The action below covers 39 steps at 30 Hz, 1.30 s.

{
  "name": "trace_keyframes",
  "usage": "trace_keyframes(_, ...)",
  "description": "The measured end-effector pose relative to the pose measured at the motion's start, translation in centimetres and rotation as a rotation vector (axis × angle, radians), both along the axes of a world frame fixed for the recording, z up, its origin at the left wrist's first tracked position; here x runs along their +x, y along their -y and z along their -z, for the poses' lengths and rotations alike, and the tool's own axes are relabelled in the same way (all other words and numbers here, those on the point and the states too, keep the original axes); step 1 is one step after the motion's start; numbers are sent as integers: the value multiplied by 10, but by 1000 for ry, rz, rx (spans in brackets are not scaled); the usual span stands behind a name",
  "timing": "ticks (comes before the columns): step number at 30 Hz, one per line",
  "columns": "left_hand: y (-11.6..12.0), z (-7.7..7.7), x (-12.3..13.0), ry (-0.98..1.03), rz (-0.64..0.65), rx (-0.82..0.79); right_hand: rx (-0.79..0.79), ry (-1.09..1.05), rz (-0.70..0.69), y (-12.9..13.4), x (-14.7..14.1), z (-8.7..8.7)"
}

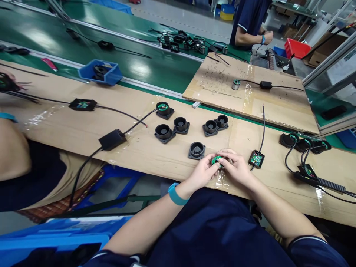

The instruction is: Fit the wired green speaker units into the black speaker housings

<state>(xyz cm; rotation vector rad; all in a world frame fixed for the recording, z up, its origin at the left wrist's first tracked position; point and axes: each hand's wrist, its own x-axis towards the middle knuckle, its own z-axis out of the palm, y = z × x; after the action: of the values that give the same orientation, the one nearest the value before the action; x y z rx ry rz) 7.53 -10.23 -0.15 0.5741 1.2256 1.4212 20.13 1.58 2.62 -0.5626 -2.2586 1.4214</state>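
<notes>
Between my fingers is a small round green circuit board (216, 161), partly covered by both thumbs; what lies beneath it is hidden. My left hand (204, 171), with a teal band at the wrist, grips its left side. From the other side my right hand (236, 167) closes on it. Just beyond my left fingers sits a black square-flanged motor housing (197, 150). To the right of my right hand lies an open black box with a green circuit board (256, 158) and a cable running away from me.
More black housings (164, 132) stand on the cardboard, one wired to a black box (112, 139). Wired housings (304, 142) cluster at right. A blue bin (100, 72) holds black parts. Co-workers' arms show at left (12, 148) and far right (246, 37).
</notes>
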Motion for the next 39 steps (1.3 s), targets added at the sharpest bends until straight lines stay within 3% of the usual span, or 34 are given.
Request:
trace_keyframes(6, -1, 5, 0, 23, 72, -6, 133, -75, -6, 0, 4, 12)
trace_keyframes(9, -1, 7, 1, 40, 60, -10, 358, -107, -59, -3, 11, 14)
trace_keyframes(13, -2, 7, 0, 55, 60, -25, 724, -28, -249, -10, 18, 12)
trace_keyframes(17, -3, 7, -1, 28, 89, -39, 883, 89, -335, -16, 15, 6)
trace_keyframes(21, -3, 7, -4, 114, 96, -28, 864, 70, -319, -12, 12, 7)
trace_keyframes(25, -2, 8, -7, 328, 103, 46, 688, -31, -119, 2, 15, 19)
trace_keyframes(29, 0, 8, -8, 338, 89, 20, 547, -85, 2, 11, 19, 27)
trace_keyframes(34, 1, 5, -9, 340, 137, 44, 462, -98, 13, 13, 22, 19)
trace_keyframes(39, 2, 1, -12, 305, 161, 68, 484, -126, 26, 17, 29, 10)
